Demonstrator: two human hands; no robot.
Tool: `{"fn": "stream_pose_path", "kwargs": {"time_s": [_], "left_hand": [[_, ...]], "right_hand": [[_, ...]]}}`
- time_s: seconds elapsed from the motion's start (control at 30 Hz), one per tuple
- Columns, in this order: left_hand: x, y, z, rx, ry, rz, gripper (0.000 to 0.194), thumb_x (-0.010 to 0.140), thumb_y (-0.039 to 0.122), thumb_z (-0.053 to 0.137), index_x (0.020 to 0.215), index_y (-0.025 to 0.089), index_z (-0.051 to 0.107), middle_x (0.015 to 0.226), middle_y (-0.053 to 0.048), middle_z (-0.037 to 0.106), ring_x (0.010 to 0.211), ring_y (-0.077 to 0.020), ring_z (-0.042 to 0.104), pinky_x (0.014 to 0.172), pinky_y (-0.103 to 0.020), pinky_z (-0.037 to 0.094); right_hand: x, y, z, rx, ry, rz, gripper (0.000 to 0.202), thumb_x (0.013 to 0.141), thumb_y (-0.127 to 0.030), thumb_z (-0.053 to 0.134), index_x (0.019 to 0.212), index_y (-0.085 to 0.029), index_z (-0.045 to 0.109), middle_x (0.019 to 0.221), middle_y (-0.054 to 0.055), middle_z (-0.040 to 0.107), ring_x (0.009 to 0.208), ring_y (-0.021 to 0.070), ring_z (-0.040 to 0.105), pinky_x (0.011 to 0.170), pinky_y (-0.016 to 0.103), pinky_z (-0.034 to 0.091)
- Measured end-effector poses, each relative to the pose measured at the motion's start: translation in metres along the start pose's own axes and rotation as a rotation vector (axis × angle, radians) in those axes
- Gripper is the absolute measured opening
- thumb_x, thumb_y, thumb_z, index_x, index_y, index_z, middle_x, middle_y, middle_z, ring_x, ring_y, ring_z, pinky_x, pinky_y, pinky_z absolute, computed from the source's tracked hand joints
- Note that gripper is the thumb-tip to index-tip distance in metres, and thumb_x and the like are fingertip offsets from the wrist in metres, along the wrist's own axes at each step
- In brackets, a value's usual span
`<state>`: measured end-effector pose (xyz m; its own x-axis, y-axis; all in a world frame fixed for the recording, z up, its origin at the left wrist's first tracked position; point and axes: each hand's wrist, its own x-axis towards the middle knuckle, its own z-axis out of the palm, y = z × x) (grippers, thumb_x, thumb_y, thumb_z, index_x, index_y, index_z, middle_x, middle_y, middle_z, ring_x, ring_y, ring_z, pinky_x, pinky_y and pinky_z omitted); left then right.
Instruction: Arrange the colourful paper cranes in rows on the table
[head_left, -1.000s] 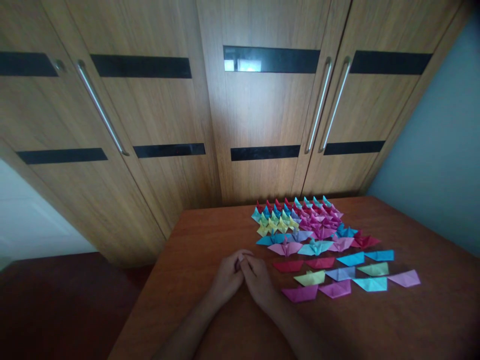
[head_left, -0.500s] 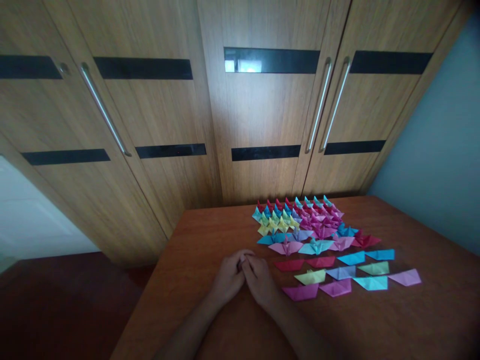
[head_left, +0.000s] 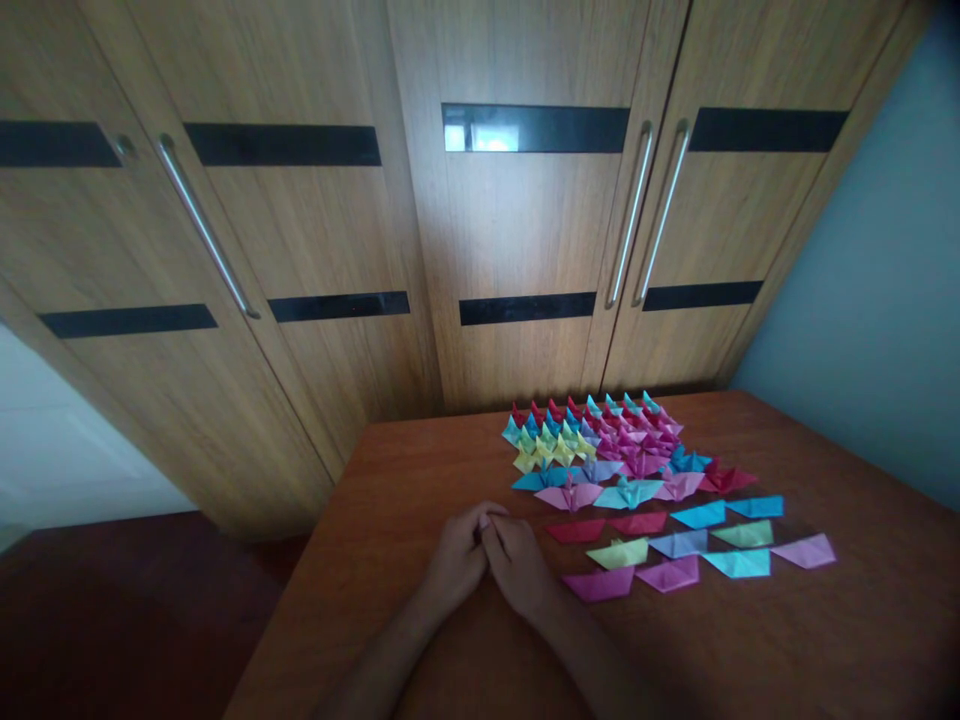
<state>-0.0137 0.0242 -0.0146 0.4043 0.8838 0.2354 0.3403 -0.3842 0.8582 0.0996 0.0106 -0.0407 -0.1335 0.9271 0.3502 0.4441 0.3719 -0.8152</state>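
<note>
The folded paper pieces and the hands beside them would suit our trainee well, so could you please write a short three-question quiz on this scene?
1. True or false: the left hand and the right hand touch each other.
2. Which colour is the folded paper piece farthest to the right on the table?
A) yellow
B) pink
C) dark red
3. Fill in the missing word: the strips across the wooden doors are ____.

Key: 1 true; 2 B; 3 black
</note>
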Motion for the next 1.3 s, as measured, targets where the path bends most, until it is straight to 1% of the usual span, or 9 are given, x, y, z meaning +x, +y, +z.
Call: {"fn": "stream_pose_path", "kwargs": {"time_s": [0.37, 0.47, 0.67, 0.83, 0.97, 1.1, 1.2, 1.3], "left_hand": [[-0.0012, 0.0006, 0.0, -0.018, 0.001, 0.004, 0.03, 0.084, 0.014, 0.04, 0.1, 0.019, 0.065, 0.093, -0.004, 0.069, 0.085, -0.0171, 0.061, 0.078, -0.026, 0.046], [-0.0011, 0.0017, -0.0012, -0.011, -0.016, -0.011, 0.029, 0.082, 0.014, 0.043, 0.1, 0.019, 0.065, 0.094, -0.004, 0.069, 0.087, -0.0178, 0.061, 0.079, -0.027, 0.046], [-0.0011, -0.0014, -0.0004, -0.019, -0.007, -0.041, 0.03, 0.077, 0.012, 0.043, 0.097, 0.019, 0.065, 0.094, -0.003, 0.069, 0.088, -0.0178, 0.061, 0.081, -0.027, 0.046], [-0.0003, -0.0049, 0.0001, 0.011, 0.003, -0.068, 0.028, 0.078, 0.015, 0.042, 0.093, 0.019, 0.066, 0.091, -0.004, 0.069, 0.086, -0.018, 0.062, 0.079, -0.027, 0.046], [0.0005, -0.0042, -0.0011, -0.005, -0.015, -0.064, 0.029, 0.079, 0.014, 0.041, 0.091, 0.019, 0.066, 0.088, -0.004, 0.069, 0.084, -0.0177, 0.062, 0.077, -0.027, 0.047], [0.0008, -0.0036, -0.0022, 0.001, -0.025, -0.065, 0.028, 0.075, 0.012, 0.043, 0.087, 0.019, 0.067, 0.085, -0.003, 0.07, 0.083, -0.0179, 0.063, 0.077, -0.026, 0.046], [0.0011, -0.0041, -0.0023, 0.001, -0.022, -0.063, 0.029, 0.073, 0.011, 0.044, 0.088, 0.019, 0.067, 0.087, -0.004, 0.07, 0.084, -0.0177, 0.063, 0.078, -0.026, 0.047], [0.0014, -0.005, -0.002, -0.001, -0.018, -0.058, 0.03, 0.075, 0.011, 0.043, 0.09, 0.019, 0.067, 0.088, -0.004, 0.07, 0.084, -0.0173, 0.063, 0.078, -0.026, 0.047]], "right_hand": [[-0.0006, 0.0002, 0.0009, 0.013, -0.003, 0.013, 0.047, 0.096, -0.037, 0.027, 0.072, -0.016, 0.061, 0.068, 0.005, 0.064, 0.062, 0.0133, 0.058, 0.058, 0.023, 0.037], [-0.0005, 0.0007, 0.002, 0.019, -0.014, 0.025, 0.048, 0.096, -0.036, 0.026, 0.07, -0.017, 0.061, 0.067, 0.005, 0.064, 0.061, 0.0133, 0.058, 0.058, 0.023, 0.037], [-0.0013, 0.0007, 0.0034, -0.02, -0.021, 0.057, 0.047, 0.097, -0.036, 0.027, 0.071, -0.016, 0.062, 0.068, 0.006, 0.065, 0.062, 0.014, 0.059, 0.058, 0.024, 0.036], [-0.0012, 0.001, 0.0049, -0.033, -0.039, 0.058, 0.048, 0.097, -0.035, 0.027, 0.073, -0.017, 0.064, 0.072, 0.007, 0.066, 0.066, 0.0151, 0.06, 0.061, 0.024, 0.038], [-0.0015, -0.0002, 0.0048, -0.035, -0.044, 0.053, 0.047, 0.097, -0.034, 0.028, 0.073, -0.017, 0.064, 0.071, 0.007, 0.066, 0.064, 0.015, 0.06, 0.059, 0.025, 0.037], [-0.0022, -0.001, 0.0049, -0.046, -0.053, 0.042, 0.044, 0.096, -0.032, 0.029, 0.073, -0.017, 0.063, 0.07, 0.007, 0.066, 0.063, 0.0146, 0.06, 0.059, 0.024, 0.037], [-0.0022, -0.0004, 0.0052, -0.055, -0.045, 0.035, 0.042, 0.096, -0.029, 0.03, 0.074, -0.016, 0.063, 0.072, 0.007, 0.066, 0.065, 0.0148, 0.06, 0.06, 0.024, 0.037], [-0.0019, 0.0001, 0.0042, -0.045, -0.053, 0.035, 0.041, 0.095, -0.028, 0.03, 0.073, -0.016, 0.062, 0.071, 0.007, 0.066, 0.065, 0.0148, 0.06, 0.06, 0.024, 0.037]]}}
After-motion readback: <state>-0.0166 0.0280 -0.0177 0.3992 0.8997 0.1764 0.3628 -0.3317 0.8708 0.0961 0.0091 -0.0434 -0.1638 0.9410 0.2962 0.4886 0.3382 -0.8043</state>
